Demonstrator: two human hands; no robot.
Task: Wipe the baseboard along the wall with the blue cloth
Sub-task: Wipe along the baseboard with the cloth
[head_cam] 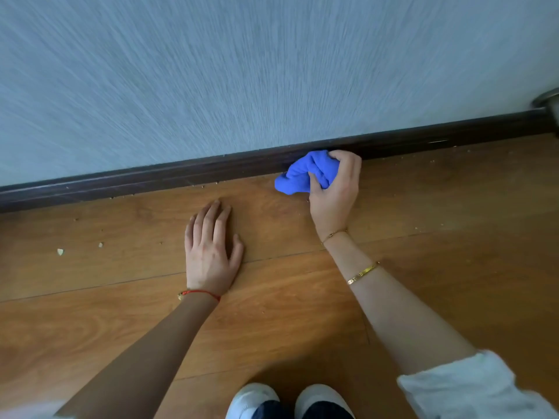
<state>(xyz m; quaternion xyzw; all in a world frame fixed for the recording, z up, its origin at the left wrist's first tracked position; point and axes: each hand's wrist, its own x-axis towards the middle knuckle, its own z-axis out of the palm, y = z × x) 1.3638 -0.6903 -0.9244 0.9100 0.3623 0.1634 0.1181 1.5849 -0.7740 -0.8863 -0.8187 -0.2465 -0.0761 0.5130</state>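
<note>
Here, right hand (pixel 334 189) bunching blue cloth (pixel 305 173) against baseboard (pixel 169 178) (floor edge)

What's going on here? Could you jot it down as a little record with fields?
place: wooden floor beside a grey-blue wall
baseboard: dark strip along the foot of the wall
right hand: grips the bunched blue cloth, pressed against the baseboard
left hand: flat on the floor, fingers straight, holding nothing
debris: small crumbs on the floor near the baseboard
person: crouched, white shoes at the bottom edge
far right: a metal object, cut off by the edge
</note>
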